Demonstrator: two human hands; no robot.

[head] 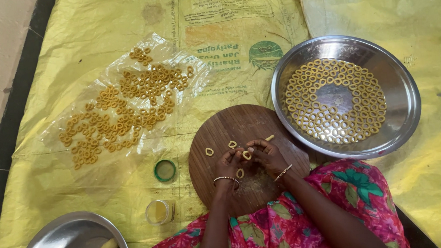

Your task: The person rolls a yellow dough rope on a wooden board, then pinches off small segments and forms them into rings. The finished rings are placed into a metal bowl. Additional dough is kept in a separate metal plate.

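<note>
- both hands meet over the round wooden board (pixel 230 126): left hand (pixel 228 163) and right hand (pixel 267 155) each have a fingertip grip pinched on one small dough ring (pixel 246 155)
- a few shaped rings (pixel 209 152) lie loose on the board
- steel plate (pixel 402 89) at the right holds rows of rings
- more are spread on the clear plastic sheet (pixel 124 68) to the left

pink floral garment (pixel 333 203), metal bangles (pixel 226 179)
</note>
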